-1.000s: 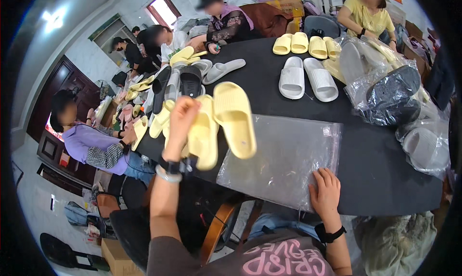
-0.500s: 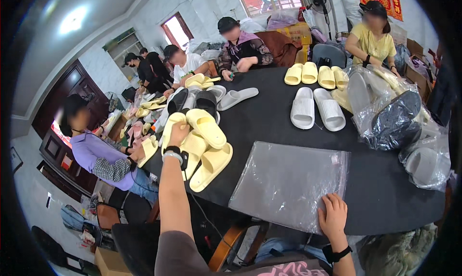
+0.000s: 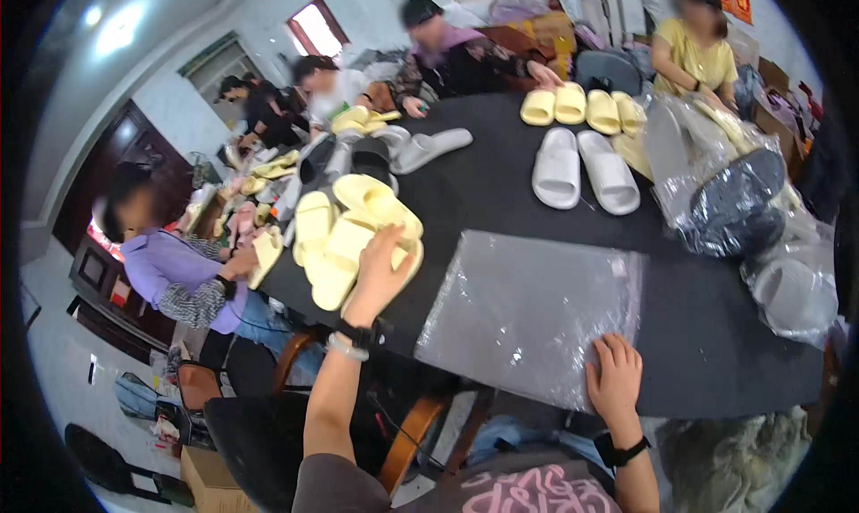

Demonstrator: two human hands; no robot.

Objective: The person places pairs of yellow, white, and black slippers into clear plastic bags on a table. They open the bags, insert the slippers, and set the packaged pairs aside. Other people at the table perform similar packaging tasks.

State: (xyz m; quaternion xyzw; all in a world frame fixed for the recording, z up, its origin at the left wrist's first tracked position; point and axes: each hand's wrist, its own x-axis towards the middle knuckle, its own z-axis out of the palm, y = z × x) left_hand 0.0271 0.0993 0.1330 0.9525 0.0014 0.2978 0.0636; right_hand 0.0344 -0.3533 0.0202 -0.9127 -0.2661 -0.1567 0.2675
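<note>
1. The yellow slippers (image 3: 351, 238) lie heaped on the left part of the table (image 3: 707, 330), by its near edge. They look like moulded foam: light, soft, springy, hard to break. The smooth soles may slide on one another; the ribbed strap should give the surest hold, pinched at its edge, or the side of the sole.
2. The left hand (image 3: 379, 276) is on the heap's near right side, thumb spread from the fingers; whether it grips a slipper, I cannot tell.
3. The bag (image 3: 523, 312), clear and flat, lies right of the heap. It is probably very light, limp and slippery, its layers apt to cling; best taken by a rim or corner.
4. The right hand (image 3: 616, 374) rests open on the bag's near right corner, gripping nothing visible.
5. Beyond the bag stands a pale grey pair (image 3: 558, 171); bagged slippers (image 3: 735, 191) crowd the table's right side.
</note>
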